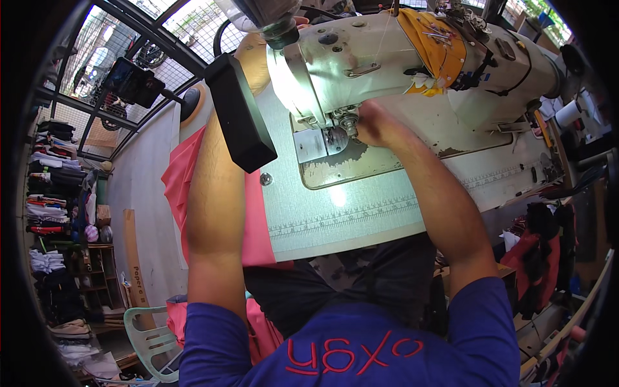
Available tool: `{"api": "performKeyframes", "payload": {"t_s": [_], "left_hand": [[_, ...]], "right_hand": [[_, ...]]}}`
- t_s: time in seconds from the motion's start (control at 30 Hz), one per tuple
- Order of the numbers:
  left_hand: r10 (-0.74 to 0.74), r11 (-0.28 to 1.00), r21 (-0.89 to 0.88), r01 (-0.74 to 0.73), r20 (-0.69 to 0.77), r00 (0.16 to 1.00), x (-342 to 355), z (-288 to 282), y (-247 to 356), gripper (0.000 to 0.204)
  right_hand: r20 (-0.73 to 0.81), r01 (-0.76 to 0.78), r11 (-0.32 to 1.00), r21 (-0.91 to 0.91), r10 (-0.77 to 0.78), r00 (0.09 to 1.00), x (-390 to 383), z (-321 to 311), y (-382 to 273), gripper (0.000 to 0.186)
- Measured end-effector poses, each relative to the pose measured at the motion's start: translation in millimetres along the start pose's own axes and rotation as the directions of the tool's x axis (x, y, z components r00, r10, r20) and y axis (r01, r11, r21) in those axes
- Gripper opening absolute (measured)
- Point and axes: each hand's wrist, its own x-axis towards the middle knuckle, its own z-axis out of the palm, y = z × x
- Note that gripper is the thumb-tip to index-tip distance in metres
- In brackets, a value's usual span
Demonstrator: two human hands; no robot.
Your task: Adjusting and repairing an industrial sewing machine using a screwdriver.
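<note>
A white industrial sewing machine [387, 58] stands on a grey table [335, 219] that has a ruler printed along its front. My right hand [380, 126] is at the needle and presser foot [350, 122], its fingertips bunched together against them; anything between them is too small to see. My left hand [255, 61] reaches up past the left end of the machine head, near a clear bottle [261, 16]. Its fingers are hidden behind the machine. A black box [238, 113] juts out over my left forearm. Pink fabric [177, 180] hangs off the table's left side under that arm.
A yellow pad stuck with pins [432, 45] wraps the machine's arm. A phone on a mount [132, 80] sits by the window grille. Shelves of folded clothes [51, 174] fill the left wall. A pale green plastic chair [151, 335] stands at lower left. Dark and red garments [538, 251] hang at right.
</note>
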Motion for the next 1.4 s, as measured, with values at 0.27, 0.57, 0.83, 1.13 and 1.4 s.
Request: {"api": "performKeyframes", "payload": {"t_s": [0.27,0.57,0.83,1.13,1.4], "left_hand": [[-0.169,0.968,0.155,0.197,-0.175,0.97,-5.4,10.3,11.8,0.052],[-0.032,0.99,0.135,0.04,-0.06,0.998,-1.3,9.1,11.0,0.059],[-0.08,0.997,0.0,0.081,-0.149,0.986,-4.8,21.1,13.6,0.052],[-0.112,0.993,0.003,0.115,-0.185,0.976,-5.5,29.0,28.7,0.043],[-0.157,0.986,-0.087,0.14,-0.23,0.96,-9.7,42.2,46.7,0.032]], "right_hand": [[0.028,-0.032,0.971,-0.237,0.04,0.999,-4.8,-8.8,-33.8,0.014],[0.091,-0.082,0.924,-0.373,0.125,0.988,-10.5,-16.1,-64.9,0.014],[0.147,-0.097,0.919,-0.382,0.164,0.975,-6.6,-12.5,-50.8,0.014],[0.154,-0.078,0.952,-0.297,0.129,0.98,-1.0,-8.0,-24.7,0.015],[0.089,-0.13,0.983,-0.129,0.142,0.986,-1.5,-8.0,-23.8,0.016]]}}
